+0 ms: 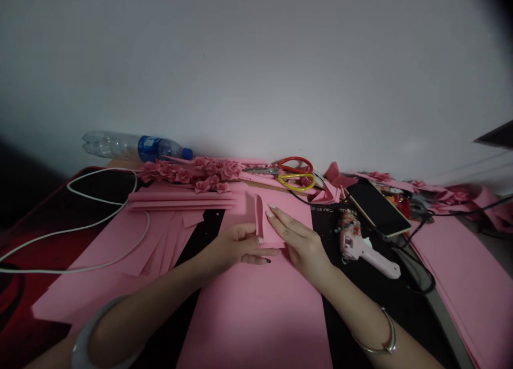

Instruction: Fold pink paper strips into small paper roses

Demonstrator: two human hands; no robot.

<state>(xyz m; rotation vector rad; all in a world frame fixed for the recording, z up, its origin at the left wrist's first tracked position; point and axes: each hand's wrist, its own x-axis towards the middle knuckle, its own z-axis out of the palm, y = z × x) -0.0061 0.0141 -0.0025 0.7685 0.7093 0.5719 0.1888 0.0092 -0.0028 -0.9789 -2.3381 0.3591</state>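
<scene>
A small folded piece of pink paper [260, 215] is held up between my two hands, just above a long pink sheet [260, 315]. My left hand [236, 245] pinches its lower left part, with the thumb on the near side and the other fingers reaching under it. Against its right face, my right hand [303, 245] presses with its fingers held together and stretched along the paper; its thumb is hidden. One edge of the piece curls upright between the hands.
Scissors [297, 172] with red and yellow handles lie behind, beside pink paper roses [216, 171]. A plastic bottle [124, 146] rests against the wall. Right are a glue gun [366, 251], a phone [379, 206] and black cables. More pink sheets [116, 251] and a white cable [60, 271] lie left.
</scene>
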